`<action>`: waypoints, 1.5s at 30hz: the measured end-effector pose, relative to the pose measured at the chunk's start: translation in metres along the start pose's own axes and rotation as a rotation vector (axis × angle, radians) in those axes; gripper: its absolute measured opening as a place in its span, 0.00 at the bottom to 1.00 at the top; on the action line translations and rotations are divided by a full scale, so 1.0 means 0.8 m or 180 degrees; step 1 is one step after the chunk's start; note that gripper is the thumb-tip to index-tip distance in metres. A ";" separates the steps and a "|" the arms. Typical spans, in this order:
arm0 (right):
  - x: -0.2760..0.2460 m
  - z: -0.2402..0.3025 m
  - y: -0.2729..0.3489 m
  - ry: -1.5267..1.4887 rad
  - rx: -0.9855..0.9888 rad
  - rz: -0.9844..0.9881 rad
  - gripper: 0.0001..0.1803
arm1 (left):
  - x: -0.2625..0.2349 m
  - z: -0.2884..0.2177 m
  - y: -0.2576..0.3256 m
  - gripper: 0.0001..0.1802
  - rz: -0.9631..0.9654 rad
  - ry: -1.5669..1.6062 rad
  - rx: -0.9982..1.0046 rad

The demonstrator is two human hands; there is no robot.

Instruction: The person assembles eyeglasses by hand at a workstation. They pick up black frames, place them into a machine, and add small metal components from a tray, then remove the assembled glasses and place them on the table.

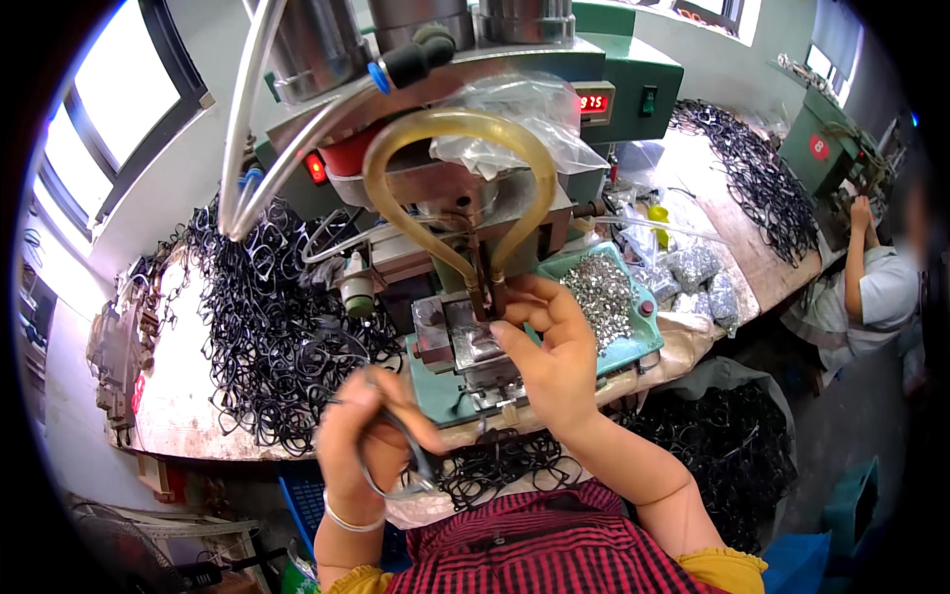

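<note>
Light-coloured walls and a dark-framed window [129, 84] are seen behind a long worktop [173, 401], its bare left end brightly lit. Two heaps are borne by it: one black heap of looped frames [282, 327] at left, another dark heap [747, 183] at far right. A third tangle [510, 470] is spread at the front edge, and a fourth dark mass [712, 445] is held in a pale sack below at right.

The middle is filled by a green-housed press [633, 74], topped by three metal cylinders [524, 22]. Its head is partly hidden by one arched yellowish hose [460, 121] and one crumpled clear bag [505, 114]; white tubes [242, 129] are hung at upper left. One teal tray [633, 351] is heaped with small silvery pieces, with clear packets [693, 267] set beside it.

One dark looped frame [424, 467] is gripped by the curled fingers of the left hand [341, 436], near the worktop's front edge. The right hand [554, 346] is raised to the press's lower tip, thumb and forefinger slightly apart; whether anything is pinched cannot be told. One co-worker [881, 287] is seen at far right.
</note>
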State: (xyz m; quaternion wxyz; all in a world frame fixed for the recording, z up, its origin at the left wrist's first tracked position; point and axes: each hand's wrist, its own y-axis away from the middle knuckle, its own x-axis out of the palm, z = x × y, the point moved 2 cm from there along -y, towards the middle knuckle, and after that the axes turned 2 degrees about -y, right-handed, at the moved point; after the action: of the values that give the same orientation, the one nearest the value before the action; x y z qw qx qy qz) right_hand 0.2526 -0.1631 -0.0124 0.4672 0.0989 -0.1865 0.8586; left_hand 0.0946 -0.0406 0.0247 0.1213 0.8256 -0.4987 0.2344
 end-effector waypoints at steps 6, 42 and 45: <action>-0.059 0.010 -0.020 0.2309 -0.0600 0.0373 0.18 | 0.038 0.073 -0.013 0.11 0.0751 0.0736 -0.2015; -0.139 -0.065 -0.019 0.2747 -0.1170 -0.0896 0.06 | -0.217 0.028 -0.044 0.15 -0.1798 -0.5899 0.1761; -0.179 -0.037 0.020 0.3577 -0.1582 -0.1050 0.07 | -0.206 0.016 -0.017 0.17 -0.2212 -0.4939 0.1583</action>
State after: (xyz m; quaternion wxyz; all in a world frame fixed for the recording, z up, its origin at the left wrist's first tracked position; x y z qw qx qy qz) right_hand 0.3174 -0.2682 -0.0925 0.6289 -0.4507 -0.0889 0.6273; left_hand 0.0454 0.0865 -0.0697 -0.3698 0.8593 -0.0961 -0.3401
